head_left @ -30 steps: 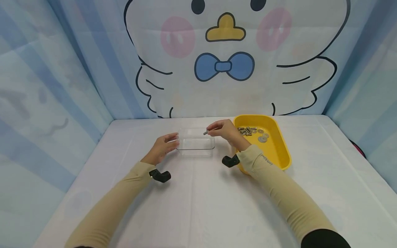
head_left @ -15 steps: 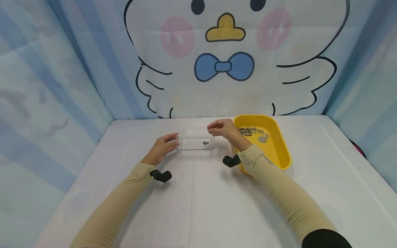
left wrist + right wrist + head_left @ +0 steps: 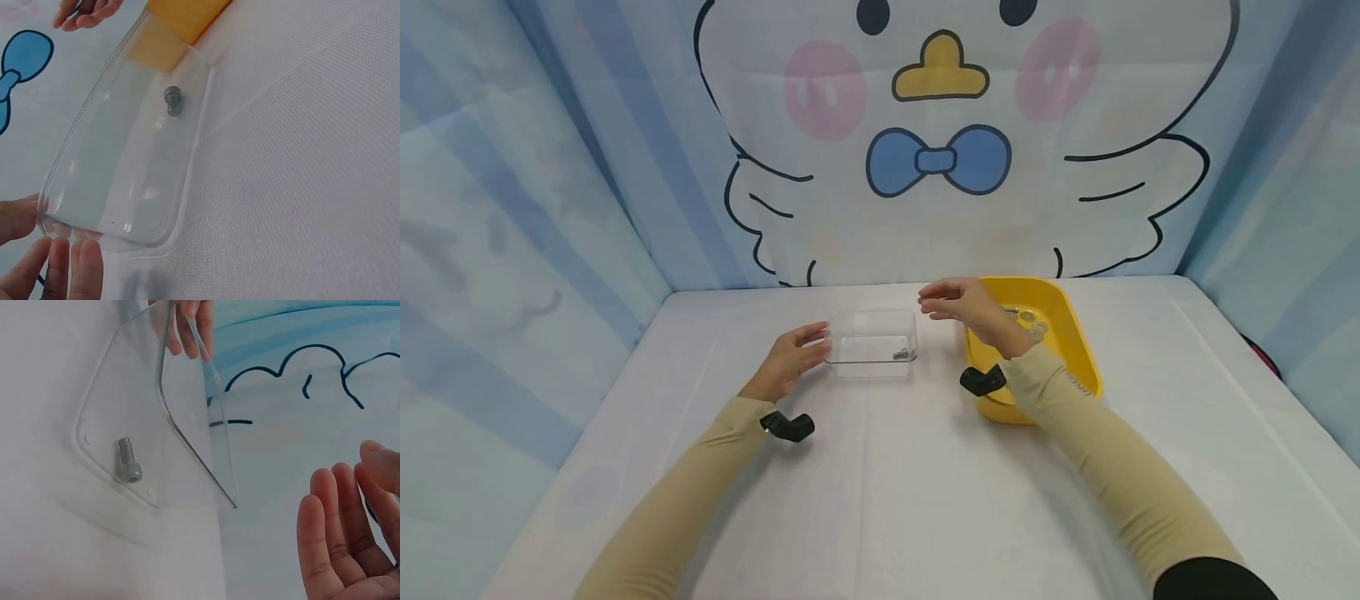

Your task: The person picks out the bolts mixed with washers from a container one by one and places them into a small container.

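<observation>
My left hand (image 3: 790, 360) holds the left end of a clear plastic box (image 3: 871, 362); in the left wrist view its fingertips (image 3: 86, 262) meet the end wall and the thumb is at the rim. One grey socket-head bolt (image 3: 901, 355) lies in the box, towards its right end. It shows again as the bolt (image 3: 129, 464) in the right wrist view. To the right of the box my right hand (image 3: 972, 310) hovers with nothing in it. Its fingers (image 3: 317, 537) are nearly straight, the thumb apart. Part of a yellow tray (image 3: 1081, 350) is hidden under the right forearm.
Several metal washers (image 3: 1037, 330) lie in the yellow tray; bolts there are mostly hidden behind the right hand. A white cloth (image 3: 865, 483) covers the table. Behind it hangs a patterned curtain (image 3: 940, 233).
My right hand has let go of a bolt, which dropped into the clear box and shifted towards its right end. That hand has then moved right, towards the yellow tray. The left hand stays put.
</observation>
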A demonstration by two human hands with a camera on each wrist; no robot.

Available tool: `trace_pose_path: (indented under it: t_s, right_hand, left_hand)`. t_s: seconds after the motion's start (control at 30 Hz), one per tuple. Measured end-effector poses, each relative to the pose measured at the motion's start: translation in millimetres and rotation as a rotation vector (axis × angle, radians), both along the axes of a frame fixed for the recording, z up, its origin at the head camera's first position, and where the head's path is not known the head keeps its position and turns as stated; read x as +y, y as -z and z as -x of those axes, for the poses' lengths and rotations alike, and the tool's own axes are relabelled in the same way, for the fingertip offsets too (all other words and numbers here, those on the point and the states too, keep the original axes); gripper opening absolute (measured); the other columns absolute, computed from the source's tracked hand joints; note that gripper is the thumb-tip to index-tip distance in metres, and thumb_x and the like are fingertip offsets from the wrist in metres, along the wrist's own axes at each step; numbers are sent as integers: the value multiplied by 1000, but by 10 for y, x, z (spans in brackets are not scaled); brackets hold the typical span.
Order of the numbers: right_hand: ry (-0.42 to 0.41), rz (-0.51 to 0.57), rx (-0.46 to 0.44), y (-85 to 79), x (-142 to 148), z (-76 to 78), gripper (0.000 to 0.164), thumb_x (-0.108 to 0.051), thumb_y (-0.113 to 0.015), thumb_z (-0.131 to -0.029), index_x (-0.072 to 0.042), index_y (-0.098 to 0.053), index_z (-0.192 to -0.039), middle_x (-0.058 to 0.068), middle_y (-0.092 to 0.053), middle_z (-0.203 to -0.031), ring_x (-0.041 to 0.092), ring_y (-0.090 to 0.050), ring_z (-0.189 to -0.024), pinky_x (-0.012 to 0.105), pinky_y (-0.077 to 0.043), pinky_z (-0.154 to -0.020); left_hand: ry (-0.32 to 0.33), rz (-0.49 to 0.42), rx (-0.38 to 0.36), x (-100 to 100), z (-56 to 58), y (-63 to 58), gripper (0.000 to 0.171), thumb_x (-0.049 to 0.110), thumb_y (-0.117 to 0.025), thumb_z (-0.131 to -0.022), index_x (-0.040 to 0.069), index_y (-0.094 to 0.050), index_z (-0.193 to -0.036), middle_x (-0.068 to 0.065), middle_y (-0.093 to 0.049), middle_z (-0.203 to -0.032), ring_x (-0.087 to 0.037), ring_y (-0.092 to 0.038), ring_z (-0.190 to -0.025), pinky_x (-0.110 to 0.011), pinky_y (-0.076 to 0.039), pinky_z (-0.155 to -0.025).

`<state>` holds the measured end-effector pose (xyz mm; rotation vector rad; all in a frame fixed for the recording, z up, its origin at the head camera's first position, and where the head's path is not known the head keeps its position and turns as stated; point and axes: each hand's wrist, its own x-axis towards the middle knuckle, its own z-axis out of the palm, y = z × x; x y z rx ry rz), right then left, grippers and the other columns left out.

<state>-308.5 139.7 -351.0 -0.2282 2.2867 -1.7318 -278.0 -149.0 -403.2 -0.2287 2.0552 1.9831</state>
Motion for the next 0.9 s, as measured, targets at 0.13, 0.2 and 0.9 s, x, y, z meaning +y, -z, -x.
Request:
trace_pose_path:
  t_s: [0.13,0.2,0.9]
  right_hand:
    - [4,-17,-6,-66,122,3,40,-16,-63,-90,2,-55,-125,21,-56,-129,31,-58,-114,38,-48,-99]
    - [9,-29,-12,-100,186,-3,41,-17,-62,-91,1,-54,-126,21,-55,-130,28,-59,-112,40,-46,-101]
    - [78,-70,23,-99,832,-4,46,-22,-62,-91,3,-52,-128,13,-55,-129,3,-63,-93,25,-53,-89]
  left_hand:
    - [1,-5,4,-5,2,5,55,3,-57,-92,10,-38,-143,-11,-36,-147,-20,-45,-122,-35,-38,-110]
    - [-2,-13,5,-7,5,11,55,3,-57,-91,10,-39,-143,-10,-37,-147,-19,-46,-121,-35,-39,-109]
    - [-72,-5,-43,26,65,8,47,5,-56,-93,9,-46,-138,-10,-46,-141,-20,-47,-123,-37,-40,-108]
